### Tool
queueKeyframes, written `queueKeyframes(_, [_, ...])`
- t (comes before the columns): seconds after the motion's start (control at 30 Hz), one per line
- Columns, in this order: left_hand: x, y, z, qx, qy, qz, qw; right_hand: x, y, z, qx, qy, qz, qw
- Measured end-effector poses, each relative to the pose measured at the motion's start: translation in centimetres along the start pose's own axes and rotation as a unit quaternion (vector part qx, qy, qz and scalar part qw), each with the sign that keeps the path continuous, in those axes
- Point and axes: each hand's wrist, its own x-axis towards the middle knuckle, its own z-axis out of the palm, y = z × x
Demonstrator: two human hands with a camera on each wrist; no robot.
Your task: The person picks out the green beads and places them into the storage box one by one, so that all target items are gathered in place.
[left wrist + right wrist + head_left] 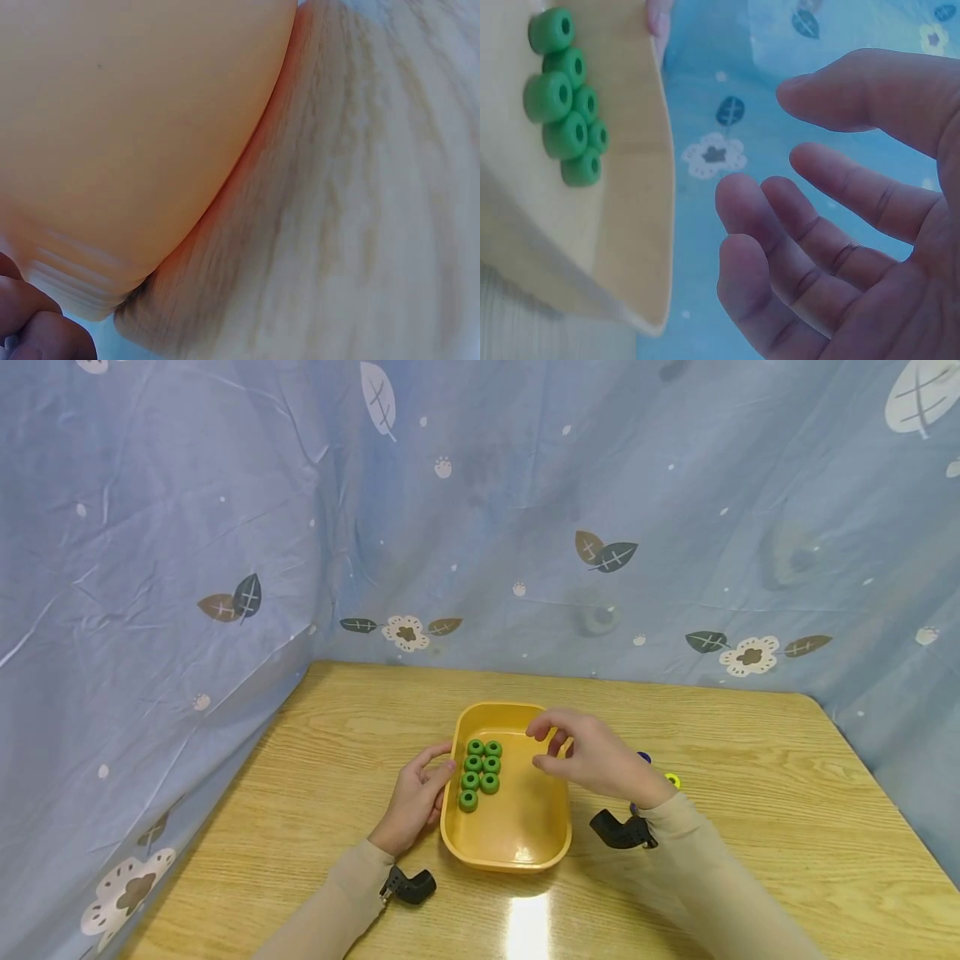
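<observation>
A yellow plastic tray (525, 852) rests on the wooden table, tall-sided with rounded corners. Several green beads (473, 763), thick rings with a hole, stand in two rows along its left half. At the tray's left wall, my left hand (414, 795) holds the rim, its thumb at the top edge and other fingers against the outside. My right hand (596, 758) hovers over the right side of the tray with fingers loosely bent. Between the thumb and fingertips (742, 262) there is nothing, as the right wrist view shows.
Right of the tray, partly behind the right wrist, lie a yellow ring (672, 780) and a dark blue piece (644, 757). A blue patterned cloth (517, 527) hangs behind the table and along its sides. Each wrist carries a black camera mount (622, 830).
</observation>
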Motion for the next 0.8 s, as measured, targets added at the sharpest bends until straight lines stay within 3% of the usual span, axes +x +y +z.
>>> queueKeyframes(0.43, [-0.1,0.1,0.1,0.002,0.005,-0.002,1.0,-1.8,4.1,-1.7,-0.021,0.073,0.049,0.9959])
queueKeyframes(0.8, [-0.3,0.2,0.1,0.008,0.003,-0.007,0.9999,-2.4,5.7,-1.9,-0.025,0.069,0.075,0.9945])
